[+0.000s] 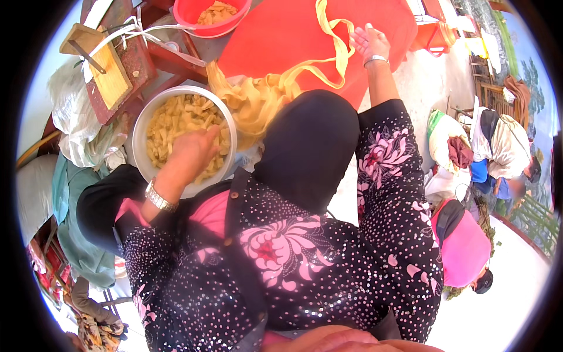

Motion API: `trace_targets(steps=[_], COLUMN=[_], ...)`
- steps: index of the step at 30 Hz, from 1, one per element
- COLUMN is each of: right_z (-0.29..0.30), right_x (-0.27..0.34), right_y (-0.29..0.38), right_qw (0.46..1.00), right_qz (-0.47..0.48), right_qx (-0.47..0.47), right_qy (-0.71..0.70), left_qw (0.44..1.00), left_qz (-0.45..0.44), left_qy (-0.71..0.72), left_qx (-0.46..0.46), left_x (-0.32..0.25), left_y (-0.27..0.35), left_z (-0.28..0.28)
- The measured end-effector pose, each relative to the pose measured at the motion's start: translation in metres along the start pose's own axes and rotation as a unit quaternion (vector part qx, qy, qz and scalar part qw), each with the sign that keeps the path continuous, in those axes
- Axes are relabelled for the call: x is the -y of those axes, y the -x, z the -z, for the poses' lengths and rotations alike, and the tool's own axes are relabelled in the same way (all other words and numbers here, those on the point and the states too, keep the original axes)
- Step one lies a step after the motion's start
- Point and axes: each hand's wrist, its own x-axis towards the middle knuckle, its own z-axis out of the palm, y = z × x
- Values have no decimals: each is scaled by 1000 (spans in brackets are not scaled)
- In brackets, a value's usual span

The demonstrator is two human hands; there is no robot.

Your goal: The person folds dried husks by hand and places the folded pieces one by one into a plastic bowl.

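My left hand (193,152), with a metal-banded watch at the wrist, reaches into a white plastic bucket (137,132). Small pale-yellow cut pieces (173,116) fill much of the bucket, and my fingers touch them; whether they grip any is hidden. My right hand (373,43), wearing a bracelet, is stretched out over a red surface (272,39) with its palm showing and fingers apart. Beside its fingertips runs a long, soft, yellow strip (325,72), curling across the red surface. That strip leads to a heap of yellow sheet-like material (259,105) beside my knee.
A wooden block with an upright metal blade (103,72) is tied with white strips onto a red wooden bench (99,105). Behind stands a red basin (184,15) of yellow pieces. Plastic bags (72,101) lie at left. Other people (466,246) are at right.
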Motion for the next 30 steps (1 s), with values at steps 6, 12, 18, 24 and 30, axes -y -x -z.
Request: trace_targets(steps=[6, 12, 18, 24, 30], right_z=[-19, -26, -17, -44, -24], right_x=[-17, -24, -53, -41, -20], right_y=[6, 6, -6, 3, 6], right_qw=[987, 922, 789, 924, 987], right_qz=[57, 135, 42, -69, -53], right_qx=[33, 19, 54, 118, 97], right_qy=[144, 362, 610, 357, 115], left_qw=[999, 999, 997, 997, 997], left_qz=[12, 24, 25, 19, 18], left_qy=[19, 20, 40, 59, 54], left_qx=[44, 45, 58, 46, 47], left_x=[-1, -6, -13, -11, -14], left_y=[0, 0, 4, 4, 4], left_z=[4, 2, 0, -2, 2])
